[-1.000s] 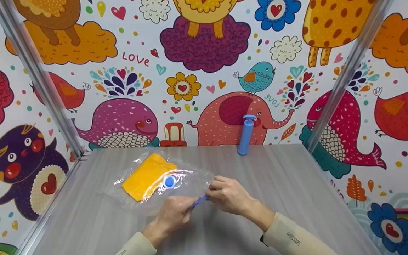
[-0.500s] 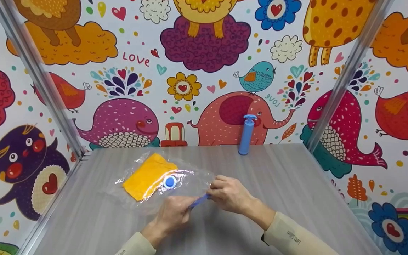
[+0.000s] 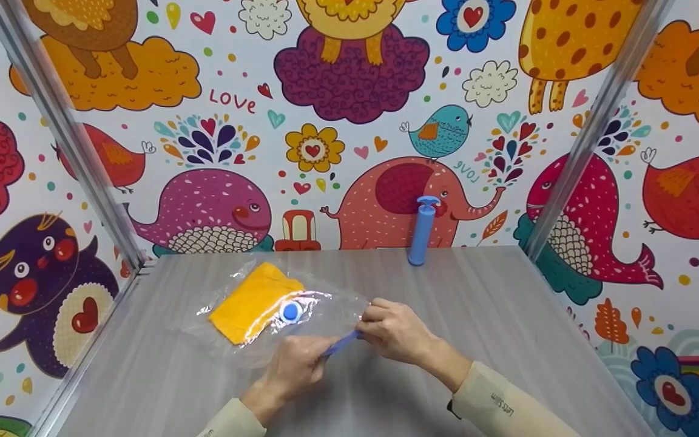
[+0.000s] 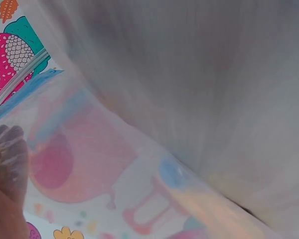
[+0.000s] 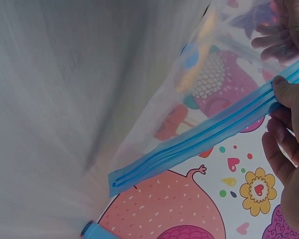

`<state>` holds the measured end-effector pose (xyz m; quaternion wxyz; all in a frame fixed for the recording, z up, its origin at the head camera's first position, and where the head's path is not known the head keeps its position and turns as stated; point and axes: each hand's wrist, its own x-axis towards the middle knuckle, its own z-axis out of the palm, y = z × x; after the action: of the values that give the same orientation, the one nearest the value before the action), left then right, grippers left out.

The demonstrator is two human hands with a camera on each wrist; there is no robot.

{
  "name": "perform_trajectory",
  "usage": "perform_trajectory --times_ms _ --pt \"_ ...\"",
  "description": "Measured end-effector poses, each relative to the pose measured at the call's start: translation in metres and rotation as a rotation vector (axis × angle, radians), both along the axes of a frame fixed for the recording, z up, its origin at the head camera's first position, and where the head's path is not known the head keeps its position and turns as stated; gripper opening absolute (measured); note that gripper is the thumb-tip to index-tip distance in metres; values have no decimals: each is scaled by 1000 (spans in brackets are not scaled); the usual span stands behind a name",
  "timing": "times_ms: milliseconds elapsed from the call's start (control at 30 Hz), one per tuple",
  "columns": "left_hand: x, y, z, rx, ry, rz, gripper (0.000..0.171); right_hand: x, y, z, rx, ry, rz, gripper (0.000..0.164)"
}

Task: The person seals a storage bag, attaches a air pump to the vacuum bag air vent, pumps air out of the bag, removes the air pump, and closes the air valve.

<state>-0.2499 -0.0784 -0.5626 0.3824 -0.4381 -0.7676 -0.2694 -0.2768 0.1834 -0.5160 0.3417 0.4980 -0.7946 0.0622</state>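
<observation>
A clear zip-top storage bag point(image 3: 334, 312) with folded yellow cloth point(image 3: 255, 301) inside lies on the grey table. Its round blue-and-white valve point(image 3: 290, 311) shows beside the cloth. In the head view, my left hand point(image 3: 298, 363) grips the bag's near edge at the blue zip strip point(image 3: 342, 344). Farther right, my right hand point(image 3: 399, 335) pinches the same strip. The right wrist view shows the thumb and fingers point(image 5: 285, 94) on the ribbed strip, whose free end slants down to the left. Clear film covers much of the left wrist view.
A blue hand pump point(image 3: 422, 237) stands upright at the table's back edge, right of the bag. Printed cartoon walls point(image 3: 349, 139) enclose the table, with metal posts point(image 3: 592, 133) at the back corners.
My right hand has shifted very slightly right and away from me along the strip, so a little more blue shows between the hands. The left hand, cloth and pump keep their places.
</observation>
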Motion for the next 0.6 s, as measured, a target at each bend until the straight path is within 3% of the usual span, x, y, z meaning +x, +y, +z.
perform_trajectory --times_ms 333,600 --pt "1 0 -1 -1 -46 3 21 0 1 1 0 -30 -4 17" --pt "0 -1 0 1 21 11 22 -3 2 1 -45 -59 32 18"
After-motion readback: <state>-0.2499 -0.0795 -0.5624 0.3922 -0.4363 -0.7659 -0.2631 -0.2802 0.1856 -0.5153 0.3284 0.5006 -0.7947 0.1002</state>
